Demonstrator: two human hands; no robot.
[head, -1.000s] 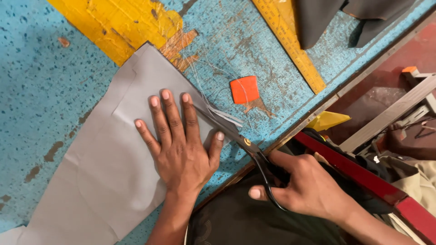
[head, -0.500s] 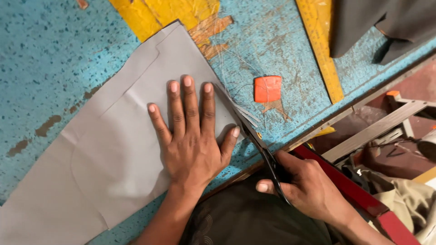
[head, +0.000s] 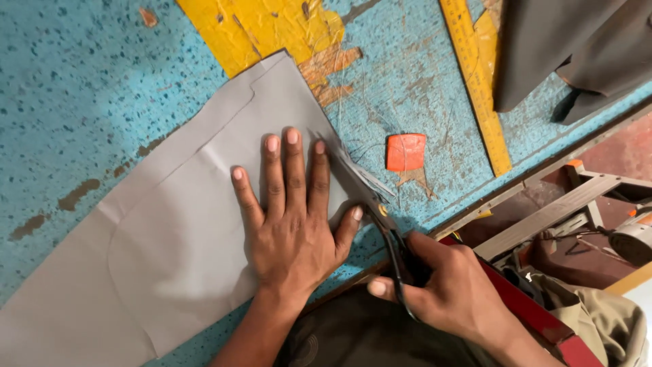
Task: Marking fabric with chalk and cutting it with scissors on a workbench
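Surface: turquoise worktable [head: 75,102], speckled with dark spots and worn brown in patches at the left of the frame; it fills most of the view.
Yellow patch: cracked, peeling yellow paint [head: 265,27] is seen at the upper centre, flaking to bare brown at its lower edge.
Table edge: a diagonal line is run from lower centre to the upper right, beyond which a reddish floor and a metal frame [head: 557,211] are seen at the right.
Cloth: grey fabric [head: 170,251] is laid flat from the lower left up to a corner at the upper centre, with a curved line marked on it.
Left hand: left hand [head: 292,224] is pressed flat on the fabric at the centre, fingers spread, nothing gripped.
Right hand: right hand [head: 451,292] is closed through the handles of the scissors [head: 370,197] at the lower centre right.
Scissors: blades are set at the fabric's right edge, just beside the left thumb and index finger.
Chalk: an orange square piece [head: 405,151] lies on the table, right of the blades.
Ruler: a yellow ruler [head: 475,81] lies diagonally at the upper right.
Dark cloth: dark fabric [head: 570,47] is heaped in the upper right corner.
Labels: none can be made out.
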